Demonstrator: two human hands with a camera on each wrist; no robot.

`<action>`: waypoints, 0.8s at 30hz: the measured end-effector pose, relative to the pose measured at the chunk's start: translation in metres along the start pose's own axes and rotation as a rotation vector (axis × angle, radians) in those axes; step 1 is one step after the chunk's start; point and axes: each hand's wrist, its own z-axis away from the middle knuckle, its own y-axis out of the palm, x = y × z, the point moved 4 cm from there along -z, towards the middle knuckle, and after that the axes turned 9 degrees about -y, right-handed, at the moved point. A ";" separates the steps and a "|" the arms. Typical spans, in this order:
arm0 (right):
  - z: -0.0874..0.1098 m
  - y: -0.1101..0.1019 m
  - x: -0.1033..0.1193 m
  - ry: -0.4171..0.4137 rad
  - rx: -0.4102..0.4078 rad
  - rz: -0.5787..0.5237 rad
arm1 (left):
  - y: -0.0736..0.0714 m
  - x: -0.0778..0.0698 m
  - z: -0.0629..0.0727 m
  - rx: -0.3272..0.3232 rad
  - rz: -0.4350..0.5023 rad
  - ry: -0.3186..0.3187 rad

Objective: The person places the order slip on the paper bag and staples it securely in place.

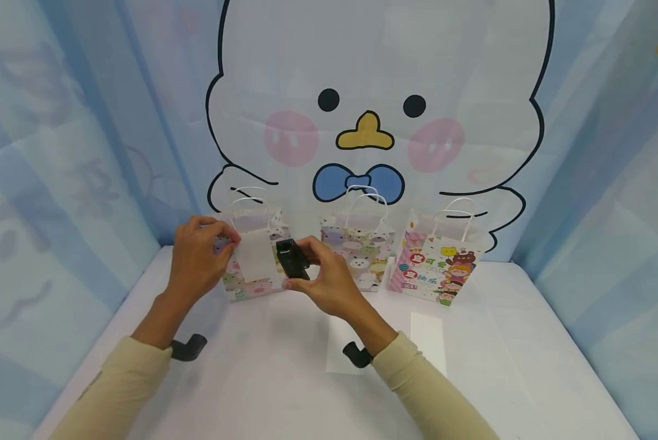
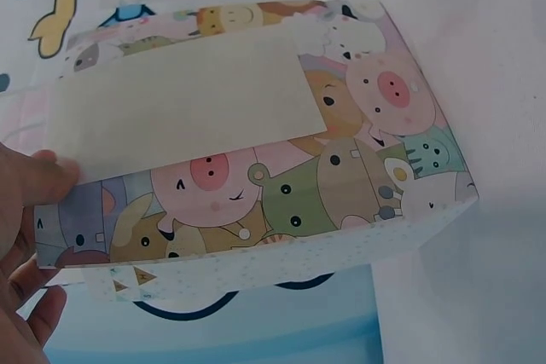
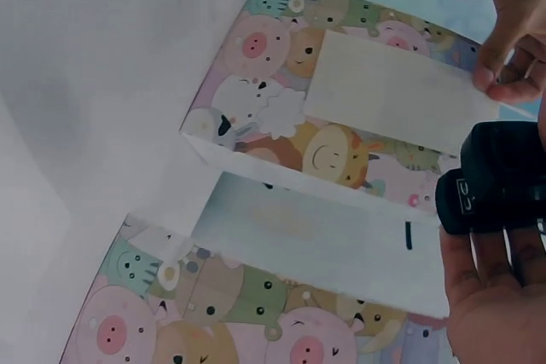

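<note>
On the left stands a paper gift bag [image 1: 258, 288] with printed animal faces and white handles. A blank white paper slip [image 1: 256, 256] lies flat over its front, near the top. My left hand [image 1: 199, 256] pinches the slip's upper left corner at the bag's top edge, thumb [image 2: 53, 175] on the slip. Just right of the slip, my right hand [image 1: 329, 278] holds a small black stapler [image 1: 292, 258] between thumb and fingers. The right wrist view shows the stapler [image 3: 503, 168] apart from the slip [image 3: 392, 87], near its top edge.
A second animal-print bag [image 1: 364, 266] stands in the middle, partly behind my right hand. At the right is a bag with coloured lettering [image 1: 436, 269]. White paper sheets [image 1: 428, 339] lie on the white table [image 1: 241, 379]. A cartoon-printed curtain [image 1: 373, 67] hangs behind.
</note>
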 end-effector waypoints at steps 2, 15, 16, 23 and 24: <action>-0.007 0.002 0.002 -0.014 -0.010 -0.015 | 0.000 -0.001 0.000 0.002 -0.002 0.001; -0.052 0.015 0.023 -0.136 -0.007 -0.080 | -0.001 0.001 0.000 0.018 -0.032 -0.034; -0.055 0.016 0.024 -0.143 -0.006 -0.084 | -0.001 0.002 0.000 0.017 -0.032 -0.030; -0.076 0.021 0.034 -0.174 0.030 -0.141 | 0.001 0.003 -0.001 0.006 -0.026 -0.008; -0.079 0.022 0.035 -0.179 0.035 -0.144 | 0.001 0.002 -0.001 0.006 -0.027 -0.007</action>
